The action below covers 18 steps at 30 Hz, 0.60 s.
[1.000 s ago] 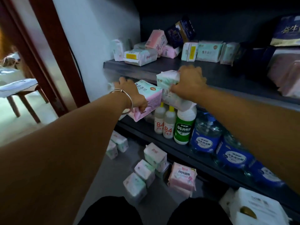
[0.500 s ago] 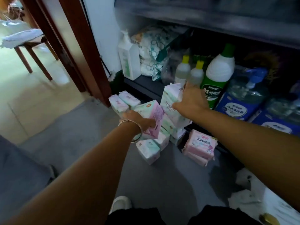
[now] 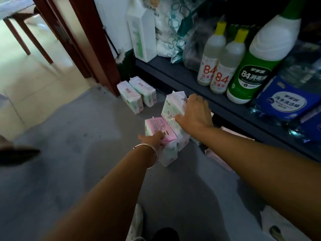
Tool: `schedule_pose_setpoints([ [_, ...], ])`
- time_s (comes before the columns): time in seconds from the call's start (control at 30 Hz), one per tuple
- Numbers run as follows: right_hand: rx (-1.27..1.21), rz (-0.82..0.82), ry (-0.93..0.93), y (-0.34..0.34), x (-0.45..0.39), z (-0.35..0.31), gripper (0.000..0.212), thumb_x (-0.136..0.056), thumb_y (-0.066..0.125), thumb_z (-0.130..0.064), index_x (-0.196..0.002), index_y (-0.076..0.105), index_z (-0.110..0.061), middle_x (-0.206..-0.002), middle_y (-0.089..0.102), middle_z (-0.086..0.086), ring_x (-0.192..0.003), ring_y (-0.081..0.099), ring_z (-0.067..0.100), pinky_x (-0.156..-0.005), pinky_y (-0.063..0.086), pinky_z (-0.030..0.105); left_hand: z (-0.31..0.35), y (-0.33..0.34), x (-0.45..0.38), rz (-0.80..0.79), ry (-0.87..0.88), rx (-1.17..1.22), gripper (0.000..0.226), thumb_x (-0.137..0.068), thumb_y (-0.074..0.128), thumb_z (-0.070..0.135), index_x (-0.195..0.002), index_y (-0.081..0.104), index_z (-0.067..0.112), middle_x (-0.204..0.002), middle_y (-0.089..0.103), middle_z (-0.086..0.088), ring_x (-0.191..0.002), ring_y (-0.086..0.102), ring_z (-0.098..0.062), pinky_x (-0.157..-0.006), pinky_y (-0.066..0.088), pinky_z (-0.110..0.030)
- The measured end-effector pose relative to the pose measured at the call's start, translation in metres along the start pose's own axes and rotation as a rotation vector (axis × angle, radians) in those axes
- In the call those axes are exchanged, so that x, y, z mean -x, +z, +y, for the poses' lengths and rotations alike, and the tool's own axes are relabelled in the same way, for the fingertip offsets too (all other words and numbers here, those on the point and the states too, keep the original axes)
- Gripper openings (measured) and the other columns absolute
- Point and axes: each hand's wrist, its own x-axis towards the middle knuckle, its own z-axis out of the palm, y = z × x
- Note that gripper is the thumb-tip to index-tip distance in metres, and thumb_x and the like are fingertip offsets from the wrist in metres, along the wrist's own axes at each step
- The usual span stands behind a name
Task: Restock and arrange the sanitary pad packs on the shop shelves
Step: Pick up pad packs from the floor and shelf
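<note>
The left hand (image 3: 154, 139), a bangle (image 3: 147, 154) on its wrist, grips a pink pack (image 3: 159, 128) low over the floor (image 3: 78, 153), on top of other packs there. The right hand (image 3: 194, 114) grasps a white-green pack (image 3: 171, 108) just beside it, touching the pink one. Two more packs (image 3: 136, 95) lie near the door frame (image 3: 90, 40), apart from the hands. Above, the dark shelf (image 3: 182, 77) carries two small bottles (image 3: 215, 61) and a large green bottle (image 3: 258, 66).

Pink pack (image 3: 159, 127) beside white-and-green pack (image 3: 171, 108); above, green bottle (image 3: 260, 66) with white shoulder, yellow-capped bottles (image 3: 211, 54), blue-labelled jug (image 3: 284, 100).
</note>
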Motion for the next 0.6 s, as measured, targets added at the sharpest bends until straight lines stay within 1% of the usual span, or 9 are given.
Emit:
schedule_pose_setpoints([
  [0.13, 0.005, -0.003, -0.009, 0.01, -0.007, 0.004, 0.055, -0.082, 0.066, -0.032, -0.123, 0.04, -0.006, -0.13, 0.044, 0.014, -0.122, 0.04, 0.031, -0.097, 0.037, 0.039, 0.002, 0.003, -0.004, -0.045, -0.028, 0.019, 0.055, -0.085, 0.055, 0.016, -0.136, 0.036, 0.007, -0.123, 0.053, -0.021, -0.104, 0.055, -0.041, -0.073, 0.05, -0.054],
  [0.17, 0.017, -0.01, -0.013, 0.013, -0.009, 0.006, 0.055, -0.083, 0.066, -0.031, -0.124, 0.039, -0.006, -0.131, 0.044, 0.014, -0.123, 0.039, 0.031, -0.098, 0.037, 0.039, 0.001, 0.004, -0.004, -0.056, -0.034, 0.003, 0.052, -0.085, 0.055, 0.014, -0.134, 0.039, 0.007, -0.121, 0.054, -0.021, -0.1, 0.056, -0.041, -0.072, 0.051, -0.053],
  [0.23, 0.072, -0.053, -0.034, 0.02, -0.009, 0.009, 0.056, -0.083, 0.066, -0.033, -0.126, 0.039, -0.007, -0.132, 0.043, 0.013, -0.123, 0.037, 0.03, -0.099, 0.034, 0.038, -0.003, 0.005, -0.001, -0.094, -0.033, -0.064, 0.046, -0.086, 0.052, 0.006, -0.131, 0.043, 0.005, -0.105, 0.057, -0.02, -0.079, 0.057, -0.033, -0.064, 0.049, -0.042],
  [0.27, 0.115, -0.086, -0.048, 0.024, -0.008, 0.012, 0.057, -0.084, 0.065, -0.036, -0.126, 0.04, -0.008, -0.133, 0.042, 0.013, -0.124, 0.036, 0.03, -0.1, 0.033, 0.039, -0.004, 0.004, 0.0, -0.122, -0.042, -0.101, 0.045, -0.086, 0.052, 0.004, -0.13, 0.044, 0.004, -0.099, 0.056, -0.019, -0.073, 0.054, -0.03, -0.063, 0.048, -0.04],
  [0.3, 0.157, -0.121, -0.057, 0.028, -0.007, 0.014, 0.058, -0.084, 0.064, -0.04, -0.127, 0.041, -0.008, -0.134, 0.041, 0.012, -0.124, 0.035, 0.03, -0.1, 0.032, 0.039, -0.005, 0.004, 0.0, -0.146, -0.054, -0.132, 0.045, -0.086, 0.052, 0.003, -0.13, 0.043, 0.004, -0.101, 0.054, -0.019, -0.075, 0.054, -0.03, -0.066, 0.048, -0.041],
  [0.37, 0.203, -0.169, -0.058, 0.034, -0.003, 0.019, 0.059, -0.085, 0.059, -0.046, -0.128, 0.041, -0.009, -0.135, 0.041, 0.011, -0.125, 0.034, 0.03, -0.1, 0.03, 0.041, -0.004, 0.002, 0.0, -0.17, -0.078, -0.156, 0.048, -0.087, 0.054, 0.003, -0.133, 0.04, 0.005, -0.11, 0.05, -0.017, -0.093, 0.052, -0.034, -0.075, 0.047, -0.046],
  [0.5, 0.203, -0.214, -0.065, 0.032, -0.003, 0.025, 0.054, -0.089, 0.051, -0.047, -0.131, 0.041, -0.013, -0.137, 0.04, 0.011, -0.127, 0.033, 0.03, -0.1, 0.03, 0.042, 0.005, -0.003, 0.002, -0.174, -0.111, -0.152, 0.052, -0.087, 0.054, 0.003, -0.136, 0.037, 0.007, -0.124, 0.046, -0.017, -0.118, 0.045, -0.039, -0.083, 0.043, -0.055],
  [0.53, 0.203, -0.234, -0.069, 0.03, -0.004, 0.026, 0.054, -0.09, 0.05, -0.046, -0.131, 0.041, -0.012, -0.138, 0.04, 0.011, -0.128, 0.033, 0.03, -0.101, 0.03, 0.042, 0.007, -0.004, 0.003, -0.174, -0.114, -0.145, 0.053, -0.086, 0.054, 0.003, -0.136, 0.037, 0.007, -0.127, 0.046, -0.017, -0.121, 0.044, -0.039, -0.084, 0.043, -0.056],
  [0.6, 0.192, -0.283, -0.071, 0.027, -0.006, 0.026, 0.054, -0.09, 0.051, -0.045, -0.131, 0.041, -0.01, -0.138, 0.04, 0.012, -0.128, 0.033, 0.031, -0.102, 0.03, 0.042, 0.01, -0.005, 0.004, -0.174, -0.123, -0.13, 0.053, -0.086, 0.055, 0.001, -0.136, 0.038, 0.007, -0.125, 0.047, -0.017, -0.12, 0.044, -0.039, -0.089, 0.042, -0.058],
])
